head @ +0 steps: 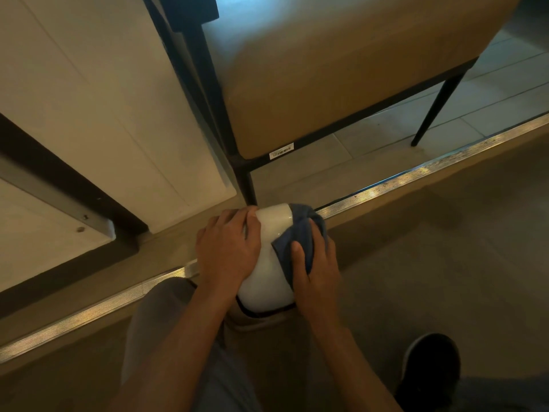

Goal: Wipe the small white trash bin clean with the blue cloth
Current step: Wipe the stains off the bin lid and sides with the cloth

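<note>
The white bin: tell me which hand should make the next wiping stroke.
Right. The right hand already presses the blue cloth against the white bin, while the left hand lies bare on the bin's other side, steadying it.

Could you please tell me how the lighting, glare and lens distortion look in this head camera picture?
Head view: dim and warm overall, cooler daylight at top right; small glare spots on the white bin and glints on the metal floor strip; wide-angle bending of straight edges; left hand, right hand and blue cloth reasonably sharp.
</note>
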Demonstrator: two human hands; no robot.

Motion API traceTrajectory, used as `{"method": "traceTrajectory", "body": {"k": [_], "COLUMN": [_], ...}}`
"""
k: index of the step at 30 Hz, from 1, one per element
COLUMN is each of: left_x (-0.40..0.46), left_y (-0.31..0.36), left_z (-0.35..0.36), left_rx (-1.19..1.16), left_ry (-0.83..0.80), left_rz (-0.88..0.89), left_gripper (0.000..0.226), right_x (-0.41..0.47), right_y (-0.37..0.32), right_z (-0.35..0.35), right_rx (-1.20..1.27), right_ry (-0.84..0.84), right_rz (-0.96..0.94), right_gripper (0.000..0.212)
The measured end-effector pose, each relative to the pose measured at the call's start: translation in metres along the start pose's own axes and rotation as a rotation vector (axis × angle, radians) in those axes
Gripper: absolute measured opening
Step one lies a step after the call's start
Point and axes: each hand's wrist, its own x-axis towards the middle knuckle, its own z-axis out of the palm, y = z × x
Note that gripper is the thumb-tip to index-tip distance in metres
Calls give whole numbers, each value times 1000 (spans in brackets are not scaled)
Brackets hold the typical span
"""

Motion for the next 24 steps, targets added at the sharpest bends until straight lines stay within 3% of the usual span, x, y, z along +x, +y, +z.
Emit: {"method": "traceTrajectory", "body": {"k": [6, 13, 21, 24], "left_x": [0, 0, 2, 1], "left_y": [0, 3, 6, 4], "left_z": [2, 6, 5, 5], "left_rx": [-7, 6, 44, 39], "left_ry": [6, 21, 16, 18], "left_rz": [25, -13, -48, -38], "left_gripper": [55, 53, 56, 56], "right_x": [22, 92, 18, -8], "right_y": [-18, -49, -3, 12], "right_z": [-1, 5, -9, -6], "right_rx": [-68, -301, 9, -16], "right_ry": [13, -202, -54, 31], "right_rz": [100, 98, 71, 109], "right_gripper": [61, 47, 55, 62]}}
